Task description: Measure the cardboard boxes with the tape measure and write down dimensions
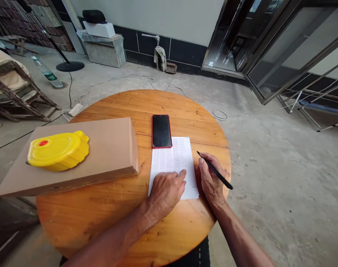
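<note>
A white sheet of paper [189, 185] with rows of small writing lies on the round wooden table. My left hand [167, 189] rests on the sheet, its index finger stretched out toward the lowest written row and the other fingers partly curled. It holds nothing. Just right of the paper, my right hand [212, 178] grips a black pen [217, 171] between thumb and fingers. The pen slants across the hand, one end pointing up-left, off the sheet. A black phone with a red case [161, 130] overlaps the paper's top left corner.
On the left of the table [185, 107] sits a cardboard box [110, 144] jutting past the edge, with a yellow tape-measure-shaped case [59, 150] on top. Beyond are a wooden chair [21, 89], a plastic bottle [48, 72], a stand base [70, 66], floor cables and a glass door [291, 52].
</note>
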Demonstrator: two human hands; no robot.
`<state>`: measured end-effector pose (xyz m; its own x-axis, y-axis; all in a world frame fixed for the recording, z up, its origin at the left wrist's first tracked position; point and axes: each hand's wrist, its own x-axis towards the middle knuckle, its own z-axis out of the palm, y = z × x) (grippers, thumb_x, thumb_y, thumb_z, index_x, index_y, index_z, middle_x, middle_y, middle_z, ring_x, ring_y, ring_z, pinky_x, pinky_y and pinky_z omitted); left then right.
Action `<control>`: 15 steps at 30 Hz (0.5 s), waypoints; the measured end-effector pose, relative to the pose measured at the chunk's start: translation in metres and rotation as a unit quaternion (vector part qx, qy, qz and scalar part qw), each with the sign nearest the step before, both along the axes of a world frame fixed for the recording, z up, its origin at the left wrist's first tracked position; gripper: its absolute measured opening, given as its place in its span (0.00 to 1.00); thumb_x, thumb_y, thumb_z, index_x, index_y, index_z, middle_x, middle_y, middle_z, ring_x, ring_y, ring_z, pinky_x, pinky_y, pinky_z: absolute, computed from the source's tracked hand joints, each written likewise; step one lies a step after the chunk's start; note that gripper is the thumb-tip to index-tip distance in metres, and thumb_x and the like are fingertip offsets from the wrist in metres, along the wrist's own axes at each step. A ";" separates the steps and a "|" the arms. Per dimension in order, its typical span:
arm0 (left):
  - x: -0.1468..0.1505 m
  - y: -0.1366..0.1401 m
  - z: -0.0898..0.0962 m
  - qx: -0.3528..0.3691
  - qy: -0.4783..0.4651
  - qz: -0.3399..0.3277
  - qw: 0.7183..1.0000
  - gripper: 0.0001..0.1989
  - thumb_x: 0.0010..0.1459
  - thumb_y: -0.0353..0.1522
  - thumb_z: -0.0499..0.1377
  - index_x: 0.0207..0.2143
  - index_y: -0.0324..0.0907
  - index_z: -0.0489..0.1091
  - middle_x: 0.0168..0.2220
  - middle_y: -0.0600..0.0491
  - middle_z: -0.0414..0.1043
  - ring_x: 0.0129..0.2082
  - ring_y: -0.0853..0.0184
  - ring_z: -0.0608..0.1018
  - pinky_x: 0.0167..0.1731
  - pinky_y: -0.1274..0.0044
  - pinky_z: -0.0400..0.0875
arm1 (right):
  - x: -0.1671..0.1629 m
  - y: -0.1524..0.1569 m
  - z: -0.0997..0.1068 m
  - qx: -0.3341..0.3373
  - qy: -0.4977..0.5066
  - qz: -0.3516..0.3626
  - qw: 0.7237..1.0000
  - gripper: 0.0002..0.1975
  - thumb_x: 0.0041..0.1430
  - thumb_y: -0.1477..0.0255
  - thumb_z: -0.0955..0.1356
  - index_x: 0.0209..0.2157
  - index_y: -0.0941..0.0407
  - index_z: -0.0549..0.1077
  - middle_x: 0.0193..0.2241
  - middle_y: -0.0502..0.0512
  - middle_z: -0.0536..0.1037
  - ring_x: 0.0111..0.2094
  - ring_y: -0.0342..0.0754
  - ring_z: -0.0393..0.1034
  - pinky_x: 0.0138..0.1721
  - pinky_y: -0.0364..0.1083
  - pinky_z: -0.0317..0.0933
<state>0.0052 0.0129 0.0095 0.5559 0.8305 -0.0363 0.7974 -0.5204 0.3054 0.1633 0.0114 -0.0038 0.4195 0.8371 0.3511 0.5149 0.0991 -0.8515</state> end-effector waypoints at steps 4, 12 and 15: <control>-0.001 -0.011 0.012 -0.001 0.019 -0.009 1.000 0.18 0.60 0.32 0.57 0.53 0.42 0.67 0.36 0.49 0.75 0.37 0.58 0.77 0.37 0.69 0.69 | 0.003 0.002 -0.001 0.034 -0.058 0.000 0.998 0.10 0.62 0.69 0.65 0.42 0.55 0.74 0.39 0.56 0.78 0.38 0.49 0.73 0.42 0.50 0.67; -0.028 -0.042 0.029 0.003 0.043 -0.001 0.999 0.06 0.61 0.30 0.55 0.37 0.41 0.73 0.36 0.48 0.72 0.42 0.57 0.73 0.42 0.67 0.68 | 0.007 0.003 -0.011 0.069 -0.113 0.015 0.991 0.12 0.65 0.71 0.60 0.44 0.55 0.73 0.42 0.59 0.78 0.43 0.51 0.73 0.47 0.53 0.66; -0.043 -0.049 0.022 0.016 0.009 0.043 0.999 0.07 0.61 0.29 0.54 0.36 0.42 0.73 0.36 0.49 0.70 0.41 0.59 0.71 0.41 0.68 0.68 | 0.008 0.002 -0.013 0.071 -0.151 0.043 0.985 0.13 0.65 0.73 0.59 0.45 0.56 0.72 0.41 0.59 0.77 0.43 0.50 0.72 0.46 0.52 0.66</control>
